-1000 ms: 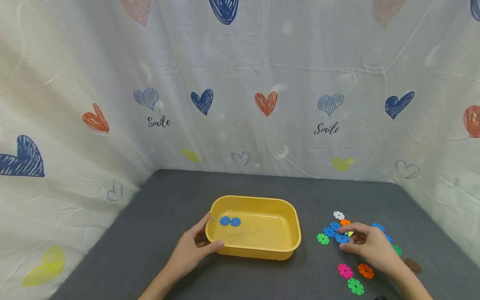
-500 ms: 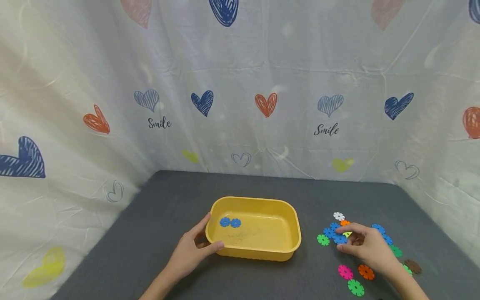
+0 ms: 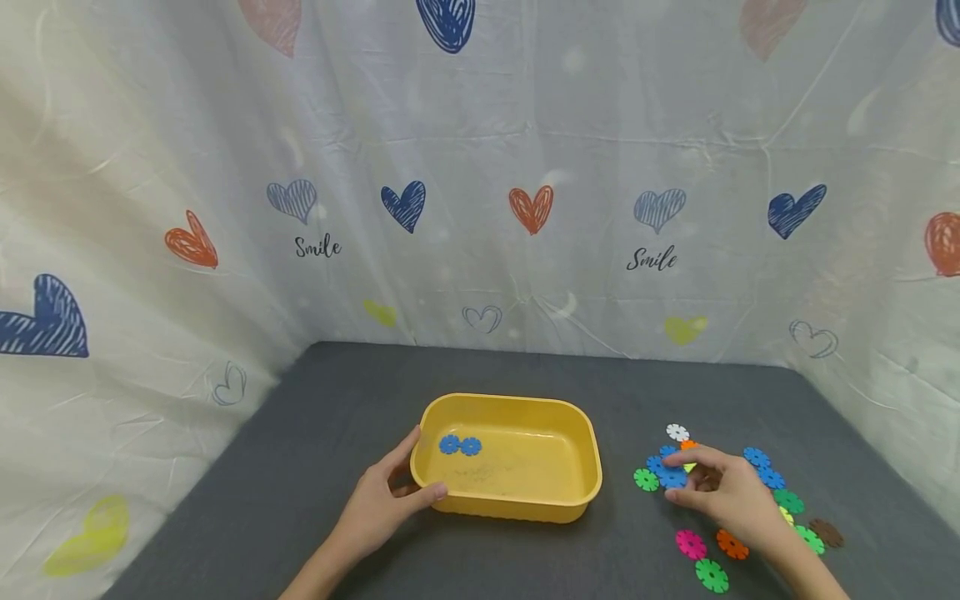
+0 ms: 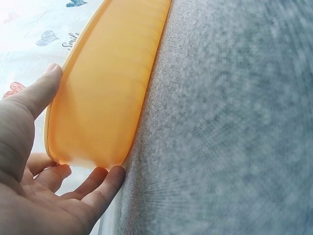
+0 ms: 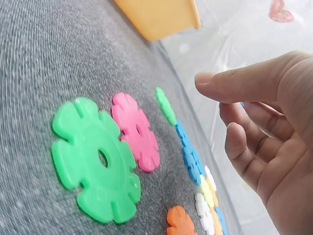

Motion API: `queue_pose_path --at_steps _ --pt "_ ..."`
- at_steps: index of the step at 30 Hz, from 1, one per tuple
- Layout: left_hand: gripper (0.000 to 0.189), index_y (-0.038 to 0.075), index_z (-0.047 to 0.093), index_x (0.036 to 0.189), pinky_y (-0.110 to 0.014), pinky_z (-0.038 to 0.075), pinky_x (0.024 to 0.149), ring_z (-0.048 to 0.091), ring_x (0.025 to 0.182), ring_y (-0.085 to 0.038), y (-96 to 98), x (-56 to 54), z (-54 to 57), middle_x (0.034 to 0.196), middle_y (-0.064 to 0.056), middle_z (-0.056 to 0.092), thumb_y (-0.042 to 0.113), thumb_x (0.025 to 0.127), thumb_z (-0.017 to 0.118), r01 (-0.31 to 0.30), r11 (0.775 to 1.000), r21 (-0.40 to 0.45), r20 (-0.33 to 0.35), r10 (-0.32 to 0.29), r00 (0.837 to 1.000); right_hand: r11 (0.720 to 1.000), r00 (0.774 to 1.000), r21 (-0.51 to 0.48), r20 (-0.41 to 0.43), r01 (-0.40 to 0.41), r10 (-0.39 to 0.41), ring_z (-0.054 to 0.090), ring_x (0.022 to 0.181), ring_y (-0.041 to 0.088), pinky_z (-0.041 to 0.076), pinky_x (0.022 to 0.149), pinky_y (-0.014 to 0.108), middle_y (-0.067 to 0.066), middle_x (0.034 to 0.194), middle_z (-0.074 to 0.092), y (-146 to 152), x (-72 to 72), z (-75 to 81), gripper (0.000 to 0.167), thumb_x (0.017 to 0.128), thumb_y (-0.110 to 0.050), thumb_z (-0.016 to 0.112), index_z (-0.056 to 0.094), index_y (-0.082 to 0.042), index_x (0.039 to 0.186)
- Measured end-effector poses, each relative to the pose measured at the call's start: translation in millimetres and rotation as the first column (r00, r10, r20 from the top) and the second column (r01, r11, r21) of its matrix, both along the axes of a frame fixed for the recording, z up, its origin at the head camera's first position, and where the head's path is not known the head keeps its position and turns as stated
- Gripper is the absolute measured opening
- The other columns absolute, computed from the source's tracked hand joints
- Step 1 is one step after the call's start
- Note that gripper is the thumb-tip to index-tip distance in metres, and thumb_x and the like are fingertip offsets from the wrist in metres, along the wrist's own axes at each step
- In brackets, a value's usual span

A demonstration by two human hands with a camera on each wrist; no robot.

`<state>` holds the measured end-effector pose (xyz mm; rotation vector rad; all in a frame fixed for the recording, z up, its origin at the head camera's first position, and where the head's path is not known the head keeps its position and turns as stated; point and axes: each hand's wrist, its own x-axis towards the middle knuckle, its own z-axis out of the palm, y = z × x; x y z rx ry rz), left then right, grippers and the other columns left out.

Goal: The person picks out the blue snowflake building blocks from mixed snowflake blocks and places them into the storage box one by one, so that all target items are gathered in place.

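My left hand (image 3: pixel 386 498) grips the left end of a yellow plastic tub (image 3: pixel 517 507), thumb along its rim and fingers against the end wall, as the left wrist view shows. Two blue notched building discs (image 3: pixel 460 446) lie inside the tub. On the right, my right hand (image 3: pixel 723 496) pinches a blue notched disc (image 3: pixel 672 477) between thumb and fingers, over more blue discs (image 3: pixel 656 465). In the right wrist view only a sliver of blue shows behind the thumb (image 5: pixel 215 87); the fingers hide the rest.
Around the right hand lie a green disc (image 3: pixel 647 480), a white disc (image 3: pixel 677 432), a pink disc (image 3: pixel 691 544), an orange disc (image 3: pixel 732 544), a brown disc (image 3: pixel 827 533) and several others. A heart-printed curtain (image 3: pixel 585 275) borders the dark table (image 3: pixel 375 375).
My right hand has shifted slightly left with the blue disc, uncovering blue, green and yellow discs behind its wrist. The left hand and the tub stay in place.
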<state>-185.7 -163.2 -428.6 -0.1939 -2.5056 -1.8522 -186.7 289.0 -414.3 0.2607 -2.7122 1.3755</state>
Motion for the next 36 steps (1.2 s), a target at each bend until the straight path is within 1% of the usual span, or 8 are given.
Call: queue_pose_path --at_steps 9,16,23,29,32,36 --pt "0.091 0.021 0.036 0.154 -0.031 0.054 0.087 0.055 0.12 -0.024 -0.4 -0.5 -1.9 0.149 -0.004 0.042 0.029 0.078 0.086 -0.001 1.0 -0.004 -0.003 0.001 1.0 1.0 0.999 -0.008 -0.043 -0.008 0.007 0.055 0.06 0.019 0.047 0.049 0.028 0.004 0.071 0.059 -6.4 1.8 2.0 0.037 0.077 -0.01 0.085 0.07 -0.004 0.11" --pt "0.091 0.02 0.037 0.154 -0.031 0.055 0.087 0.055 0.12 -0.024 0.2 -0.9 -1.4 0.15 -0.005 0.041 0.03 0.078 0.086 -0.003 1.0 0.002 -0.01 0.003 1.0 1.0 0.999 -0.03 -0.046 -0.003 0.002 0.056 0.061 0.019 0.047 0.049 0.028 0.005 0.072 0.058 -10.3 3.4 2.7 0.039 0.076 -0.009 0.085 0.07 -0.004 0.111" --pt "0.091 0.02 0.036 0.154 -0.031 0.054 0.087 0.055 0.12 -0.024 0.5 -0.3 -1.0 0.151 -0.004 0.04 0.028 0.078 0.086 -0.004 1.0 0.002 -0.006 0.004 1.0 0.999 0.998 -0.04 -0.059 -0.01 0.007 0.057 0.061 0.019 0.048 0.05 0.028 0.004 0.072 0.058 -12.6 4.6 3.6 0.038 0.076 -0.01 0.086 0.07 -0.006 0.111" --pt "0.091 0.019 0.036 0.154 -0.031 0.054 0.087 0.054 0.122 -0.025 0.0 -0.2 -0.3 0.15 -0.004 0.041 0.028 0.078 0.086 -0.001 1.0 -0.003 -0.004 0.001 1.0 0.999 0.996 -0.035 -0.094 -0.013 0.01 0.057 0.061 0.017 0.048 0.049 0.028 0.002 0.071 0.058 -16.2 6.8 5.1 0.038 0.076 -0.011 0.086 0.07 -0.008 0.11" --pt "0.091 0.018 0.036 0.154 -0.031 0.054 0.087 0.054 0.121 -0.025 -0.3 -0.2 0.0 0.15 -0.005 0.041 0.029 0.078 0.086 -0.001 1.0 -0.007 -0.001 0.001 1.0 0.999 0.993 -0.035 -0.12 -0.014 0.01 0.056 0.061 0.017 0.049 0.05 0.028 0.002 0.074 0.058 -19.4 8.1 5.4 0.037 0.076 -0.012 0.086 0.071 -0.008 0.109" --pt "0.092 0.018 0.035 0.154 -0.031 0.054 0.087 0.054 0.121 -0.026 -0.1 -0.3 0.5 0.15 -0.006 0.041 0.029 0.079 0.086 -0.001 1.0 -0.008 0.0 0.001 1.0 1.0 0.99 -0.026 -0.14 -0.001 -0.003 0.057 0.061 0.017 0.05 0.051 0.027 0.002 0.075 0.058 -22.7 8.7 4.5 0.036 0.075 -0.01 0.086 0.072 -0.008 0.108"
